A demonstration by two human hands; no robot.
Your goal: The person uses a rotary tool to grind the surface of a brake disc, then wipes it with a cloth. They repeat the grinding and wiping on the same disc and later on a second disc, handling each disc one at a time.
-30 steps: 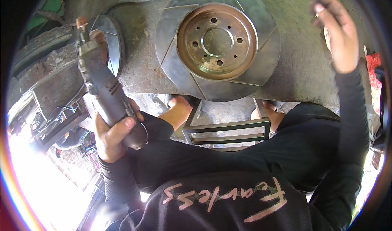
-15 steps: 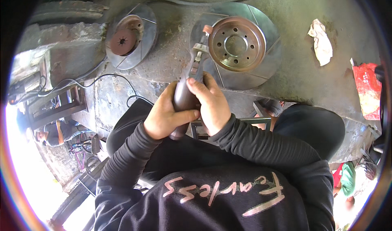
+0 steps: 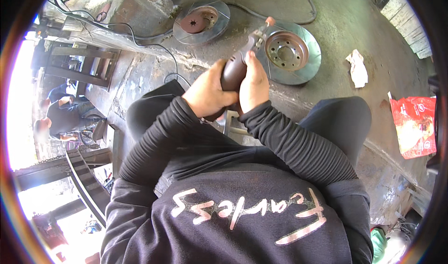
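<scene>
My left hand (image 3: 205, 94) and my right hand (image 3: 255, 83) are both wrapped around a dark die grinder (image 3: 233, 72). Its nose slants up and to the right, away from my body. A small orange-pink grinding stone (image 3: 270, 21) sits at the tip, over the upper left rim of a slotted brake disc (image 3: 310, 64); I cannot tell whether it touches. The thumb of my right hand lies along the grinder's body. Farther left is a second slotted brake disc (image 3: 222, 21), with a brown sanding disc (image 3: 192, 24) lying on it.
A crumpled white cloth (image 3: 357, 69) lies right of the brake discs, and a red bag (image 3: 413, 112) sits at the right edge. Dark cables (image 3: 135, 40) run across the left; a grey hose (image 3: 280, 22) curves behind. Other people (image 3: 70, 110) are at far left.
The whole view has turned and shifted, so both brake discs look smaller and the left one sits farther right. The grinder now leans more to the right. Both hands keep their hold.
</scene>
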